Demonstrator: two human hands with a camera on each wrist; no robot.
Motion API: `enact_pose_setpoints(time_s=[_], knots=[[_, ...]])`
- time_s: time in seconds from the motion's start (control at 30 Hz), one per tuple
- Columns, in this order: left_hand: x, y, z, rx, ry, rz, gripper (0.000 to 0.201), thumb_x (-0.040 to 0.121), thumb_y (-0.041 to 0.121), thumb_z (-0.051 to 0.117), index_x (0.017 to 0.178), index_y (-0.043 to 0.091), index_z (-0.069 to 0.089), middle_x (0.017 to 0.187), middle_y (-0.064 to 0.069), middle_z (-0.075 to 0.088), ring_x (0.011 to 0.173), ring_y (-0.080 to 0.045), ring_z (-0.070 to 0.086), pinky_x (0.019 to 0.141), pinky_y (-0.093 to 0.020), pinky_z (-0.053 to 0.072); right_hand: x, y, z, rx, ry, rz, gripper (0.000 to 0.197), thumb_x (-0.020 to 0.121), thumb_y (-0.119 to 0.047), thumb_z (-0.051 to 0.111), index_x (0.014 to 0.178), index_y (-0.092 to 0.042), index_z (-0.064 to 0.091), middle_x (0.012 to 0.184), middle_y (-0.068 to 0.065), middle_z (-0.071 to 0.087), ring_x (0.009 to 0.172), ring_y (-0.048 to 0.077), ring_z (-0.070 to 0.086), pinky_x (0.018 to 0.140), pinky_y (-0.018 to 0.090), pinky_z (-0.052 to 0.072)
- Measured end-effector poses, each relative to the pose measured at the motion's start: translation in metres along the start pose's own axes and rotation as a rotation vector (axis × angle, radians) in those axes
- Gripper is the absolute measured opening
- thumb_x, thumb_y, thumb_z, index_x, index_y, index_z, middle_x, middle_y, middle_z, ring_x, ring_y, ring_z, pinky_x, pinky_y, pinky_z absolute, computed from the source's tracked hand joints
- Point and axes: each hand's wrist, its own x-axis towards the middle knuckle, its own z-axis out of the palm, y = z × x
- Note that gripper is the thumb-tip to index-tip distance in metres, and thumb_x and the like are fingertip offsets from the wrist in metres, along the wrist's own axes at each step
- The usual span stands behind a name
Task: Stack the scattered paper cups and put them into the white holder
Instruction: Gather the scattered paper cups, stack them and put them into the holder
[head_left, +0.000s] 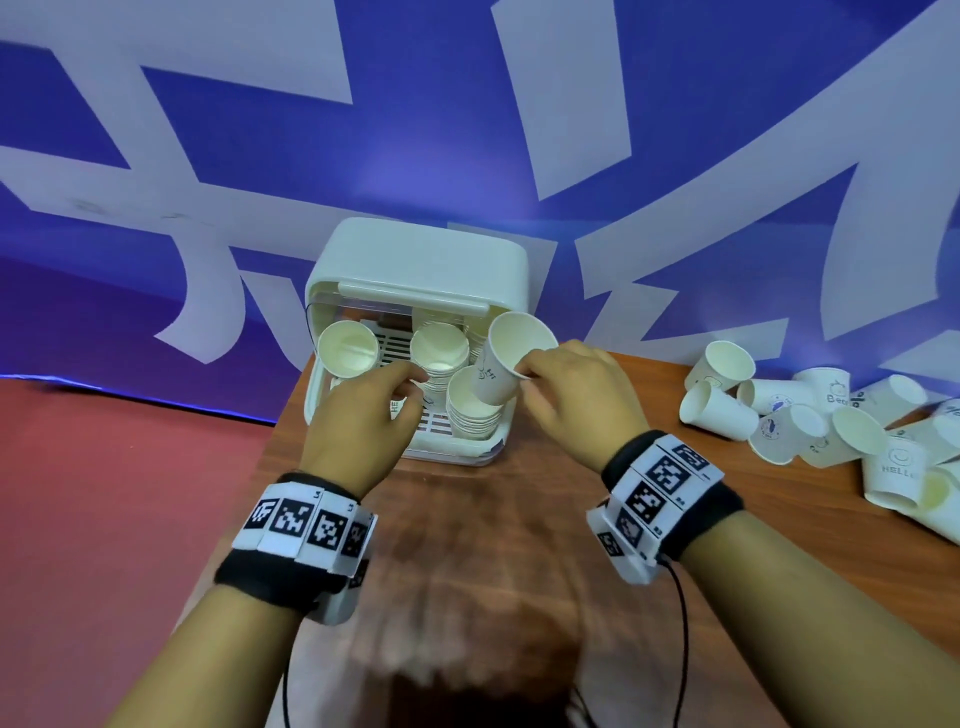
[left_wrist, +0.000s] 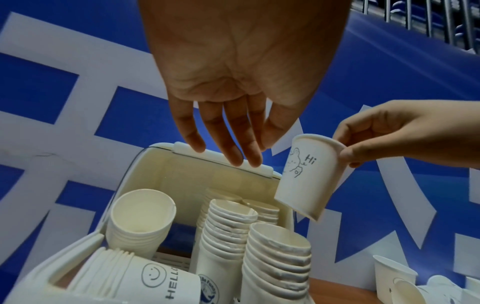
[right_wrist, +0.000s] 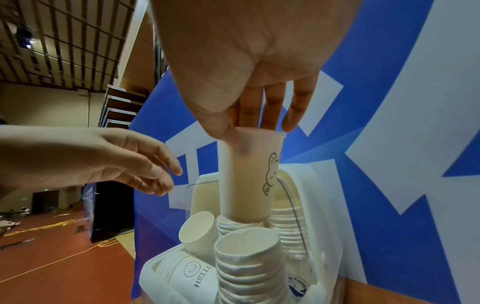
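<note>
Blue banner behind wooden table (head_left: 519, 519): right hand (head_left: 576, 395) pinches an upright, slightly tilted paper cup (head_left: 501, 358) by its rim, stacks (head_left: 475, 410) in white holder (head_left: 415, 260) just below its fingertips; left hand (head_left: 363, 415) empty, fingers relaxed, beside.

Bare forearms; each wrist wears a black band (head_left: 270, 577) ringed with black-and-white marker tags (head_left: 662, 475); thin black cables (head_left: 681, 623) trail.
</note>
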Motion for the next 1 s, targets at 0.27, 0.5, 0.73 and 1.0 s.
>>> enact_pose_setpoints(time_s=[0.27, 0.5, 0.73, 1.0], knots=[[-0.007, -0.011, -0.012, -0.013, 0.022, -0.027, 0.019, 0.089, 0.019, 0.056, 0.103, 0.027, 0.064, 0.083, 0.014, 0.066, 0.073, -0.008, 0.056, 0.064, -0.026, 0.04, 0.015, -0.01, 0.025, -0.063, -0.171, -0.039, 0.014, 0.088, -0.021, 0.049, 0.091, -0.016, 0.062, 0.083, 0.001, 0.066, 0.088, 0.025, 0.054, 0.074, 0.034, 0.033], [-0.01, -0.013, -0.013, 0.005, 0.019, -0.024, 0.018, 0.089, 0.02, 0.056, 0.104, 0.027, 0.063, 0.084, 0.013, 0.067, 0.06, 0.004, 0.046, 0.055, -0.016, 0.033, 0.015, -0.01, 0.036, -0.023, -0.273, 0.01, 0.025, 0.09, -0.021, 0.048, 0.111, -0.02, 0.062, 0.103, 0.0, 0.066, 0.104, 0.022, 0.051, 0.084, 0.031, 0.034], [-0.007, -0.002, -0.01, 0.034, -0.018, -0.012, 0.019, 0.09, 0.022, 0.054, 0.106, 0.028, 0.062, 0.085, 0.013, 0.066, 0.075, -0.008, 0.054, 0.057, -0.015, 0.032, 0.006, -0.002, 0.028, 0.024, -0.228, 0.046, 0.029, 0.088, -0.021, 0.05, 0.116, -0.023, 0.06, 0.115, -0.004, 0.064, 0.108, 0.02, 0.05, 0.086, 0.03, 0.033], [0.009, 0.035, 0.013, -0.011, -0.094, 0.094, 0.019, 0.09, 0.022, 0.053, 0.106, 0.027, 0.062, 0.086, 0.011, 0.067, 0.087, -0.011, 0.061, 0.071, -0.028, 0.046, -0.032, 0.035, 0.01, 0.038, -0.231, 0.162, 0.023, 0.09, -0.025, 0.049, 0.111, -0.023, 0.06, 0.113, -0.005, 0.063, 0.108, 0.018, 0.05, 0.09, 0.032, 0.033]])
